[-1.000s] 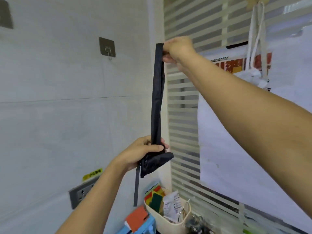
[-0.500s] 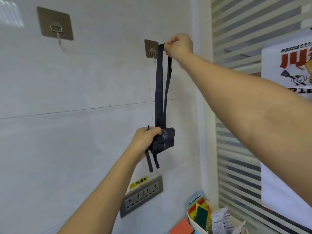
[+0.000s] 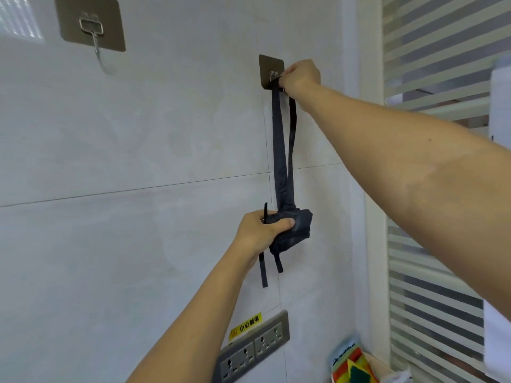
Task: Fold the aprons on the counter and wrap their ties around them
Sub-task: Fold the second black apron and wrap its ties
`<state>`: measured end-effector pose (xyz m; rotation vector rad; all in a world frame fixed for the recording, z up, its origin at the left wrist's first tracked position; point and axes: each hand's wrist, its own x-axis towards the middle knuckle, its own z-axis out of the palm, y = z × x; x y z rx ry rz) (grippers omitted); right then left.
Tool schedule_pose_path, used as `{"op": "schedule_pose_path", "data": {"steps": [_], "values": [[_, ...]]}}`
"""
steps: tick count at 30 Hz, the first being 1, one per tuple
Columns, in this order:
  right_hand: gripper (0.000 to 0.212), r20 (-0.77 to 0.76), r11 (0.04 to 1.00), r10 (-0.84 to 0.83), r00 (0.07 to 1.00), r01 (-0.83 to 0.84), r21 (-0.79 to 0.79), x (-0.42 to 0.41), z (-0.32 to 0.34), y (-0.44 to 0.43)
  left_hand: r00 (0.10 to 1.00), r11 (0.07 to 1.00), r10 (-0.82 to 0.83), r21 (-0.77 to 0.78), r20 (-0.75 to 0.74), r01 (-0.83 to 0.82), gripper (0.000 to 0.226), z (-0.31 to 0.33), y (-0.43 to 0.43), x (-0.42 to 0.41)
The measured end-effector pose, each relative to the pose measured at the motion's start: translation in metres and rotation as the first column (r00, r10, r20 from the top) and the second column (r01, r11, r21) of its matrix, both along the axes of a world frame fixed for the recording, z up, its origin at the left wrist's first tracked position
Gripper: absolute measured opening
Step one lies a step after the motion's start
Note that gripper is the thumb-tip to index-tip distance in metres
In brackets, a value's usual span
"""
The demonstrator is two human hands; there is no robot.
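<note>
A dark folded apron bundle (image 3: 296,228), wrapped in its ties, is gripped in my left hand (image 3: 260,230) in front of the tiled wall. Two short tie ends dangle below the bundle. The apron's neck loop (image 3: 282,150) runs straight up from the bundle to my right hand (image 3: 300,77). That hand pinches the top of the loop right at a metal wall hook (image 3: 272,71). Whether the loop sits on the hook is hidden by my fingers.
A second adhesive hook (image 3: 92,26) hangs bare at upper left. A double wall socket (image 3: 254,348) with a yellow warning label sits below. A tub with sponges (image 3: 351,369) shows at the bottom right. A frosted striped glass partition (image 3: 437,78) stands on the right.
Both hands carried the apron leftward from the striped glass to the wall. My right hand has brought the loop's top up against the hook.
</note>
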<state>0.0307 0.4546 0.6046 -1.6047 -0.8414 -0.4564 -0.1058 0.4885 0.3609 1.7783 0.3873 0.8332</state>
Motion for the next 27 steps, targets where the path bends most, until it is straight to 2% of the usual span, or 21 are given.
{"op": "schedule_pose_path", "data": {"steps": [3,6,8,9,11,13,15,17,21,24,27], "values": [[0.012,0.039,0.997,-0.033,0.999,0.036,-0.071,0.0,-0.001,0.005,1.0,0.999,0.013,-0.034,0.011,-0.013,0.024,-0.005,0.006,0.003],[0.024,0.085,0.977,0.006,0.996,0.012,-0.215,-0.003,-0.008,0.006,0.997,0.998,-0.025,-0.059,-0.078,0.021,0.018,-0.017,0.012,0.007],[0.016,0.027,0.959,0.08,0.996,-0.069,-0.275,-0.009,-0.018,0.006,0.991,0.994,-0.038,-0.104,-0.125,0.024,0.012,-0.029,0.014,0.008],[0.014,-0.017,0.959,0.127,0.992,-0.127,-0.255,-0.009,-0.023,0.005,0.99,0.993,-0.035,-0.115,-0.14,0.019,0.014,-0.036,0.015,0.009],[0.032,-0.115,0.948,0.223,0.968,-0.243,-0.206,-0.01,-0.036,0.0,0.988,0.993,-0.018,-0.12,-0.155,0.0,0.022,-0.048,0.016,0.01],[0.038,-0.178,0.937,0.279,0.944,-0.308,-0.163,-0.01,-0.05,-0.008,0.99,0.991,-0.01,-0.13,-0.144,-0.009,0.017,-0.055,0.013,0.01],[0.046,-0.223,0.925,0.29,0.931,-0.332,-0.185,-0.012,-0.063,-0.02,0.991,0.989,-0.011,-0.149,-0.131,-0.008,0.017,-0.058,0.009,0.009],[0.045,-0.205,0.918,0.259,0.944,-0.306,-0.251,-0.014,-0.075,-0.032,0.99,0.984,-0.011,-0.175,-0.142,-0.014,0.027,-0.061,0.009,0.008],[0.037,-0.237,0.871,0.293,0.926,-0.36,-0.333,-0.02,-0.1,-0.057,0.956,0.968,0.036,-0.229,-0.291,-0.106,0.036,-0.074,0.004,0.003],[0.036,-0.233,0.856,0.279,0.932,-0.351,-0.378,-0.021,-0.12,-0.074,0.884,0.973,0.066,-0.166,-0.463,-0.16,0.037,-0.086,-0.003,-0.005],[0.036,-0.175,0.87,0.282,0.943,-0.328,-0.368,-0.024,-0.152,-0.094,0.805,0.993,0.114,0.05,-0.582,-0.104,0.034,-0.094,-0.024,-0.014]]}}
